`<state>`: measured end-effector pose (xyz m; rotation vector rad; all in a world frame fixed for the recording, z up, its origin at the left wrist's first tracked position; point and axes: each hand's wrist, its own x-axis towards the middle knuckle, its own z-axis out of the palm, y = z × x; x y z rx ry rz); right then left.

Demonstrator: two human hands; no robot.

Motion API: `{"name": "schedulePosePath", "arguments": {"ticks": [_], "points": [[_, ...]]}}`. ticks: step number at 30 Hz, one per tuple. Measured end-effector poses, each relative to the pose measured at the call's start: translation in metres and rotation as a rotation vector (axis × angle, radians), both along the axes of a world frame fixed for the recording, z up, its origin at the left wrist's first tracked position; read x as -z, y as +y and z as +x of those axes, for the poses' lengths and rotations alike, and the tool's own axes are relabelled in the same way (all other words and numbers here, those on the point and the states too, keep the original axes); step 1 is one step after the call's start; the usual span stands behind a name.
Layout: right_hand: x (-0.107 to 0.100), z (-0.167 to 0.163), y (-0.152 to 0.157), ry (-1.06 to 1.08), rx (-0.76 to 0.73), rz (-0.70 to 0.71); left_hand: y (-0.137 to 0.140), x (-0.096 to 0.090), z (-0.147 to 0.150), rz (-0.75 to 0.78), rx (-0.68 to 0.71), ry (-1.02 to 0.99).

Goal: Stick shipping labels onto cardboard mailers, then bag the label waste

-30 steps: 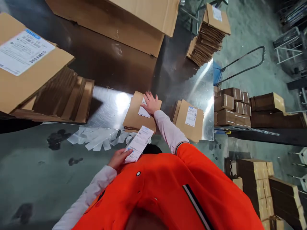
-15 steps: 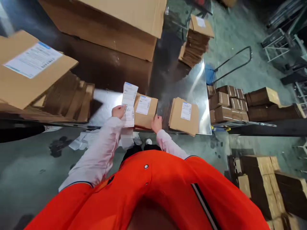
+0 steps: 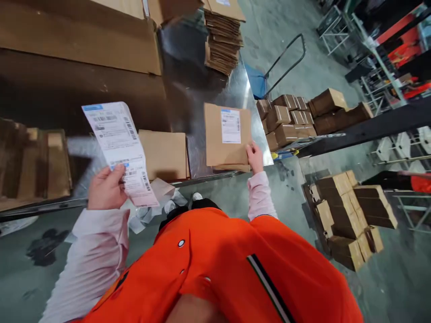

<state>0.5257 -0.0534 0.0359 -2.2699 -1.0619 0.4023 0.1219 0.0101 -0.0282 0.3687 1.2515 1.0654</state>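
My left hand (image 3: 107,187) pinches a strip of printed shipping labels (image 3: 116,139), raised over the front of the metal table. At the right, my right hand (image 3: 255,157) grips the right edge of a flat cardboard mailer (image 3: 215,143) with a white label (image 3: 230,126) on its face. This mailer lies over others, whose edges show below it. Between my hands rests a stack of plain mailers (image 3: 163,152) with no label on the visible top one; the label strip hangs by its left side.
A large carton (image 3: 77,40) stands at the back left of the metal table (image 3: 195,103). Folded cardboard (image 3: 37,161) is stacked at left, and a tall mailer stack (image 3: 222,42) at the back. Beyond the right edge are a hand truck (image 3: 286,63) and boxes (image 3: 286,116).
The labelled mailer has moved from the middle stack onto the right stack with my right hand. My left hand has lifted the label strip leftward and nearer. The view has shifted right.
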Motion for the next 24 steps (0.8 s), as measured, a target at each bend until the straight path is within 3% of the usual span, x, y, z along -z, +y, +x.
{"name": "schedulePosePath", "arguments": {"ticks": [1,3,7,9,11,14,19,24], "points": [[-0.007,0.006,-0.002,-0.002,0.025,-0.036,-0.006,-0.002,0.004,-0.020,0.004,0.012],[-0.004,-0.013,0.001,0.097,-0.013,-0.107,-0.019,-0.001,0.017,-0.047,0.027,0.033],[0.049,-0.131,0.016,0.617,-0.367,-0.145,-0.040,0.012,0.041,-0.073,0.251,0.126],[0.071,-0.183,0.014,0.724,-0.405,-0.138,-0.044,0.022,0.043,-0.050,0.318,0.134],[0.082,-0.211,0.009,0.772,-0.436,-0.195,-0.044,0.031,0.038,0.023,0.257,0.106],[0.080,-0.217,0.014,0.775,-0.527,-0.260,-0.040,0.037,0.028,0.049,0.126,0.183],[0.076,-0.209,0.044,0.502,-0.661,-0.182,-0.043,0.038,0.033,-0.058,0.132,0.295],[0.101,-0.204,0.068,0.349,-0.646,-0.177,-0.043,0.054,0.049,-0.157,0.072,0.281]]}}
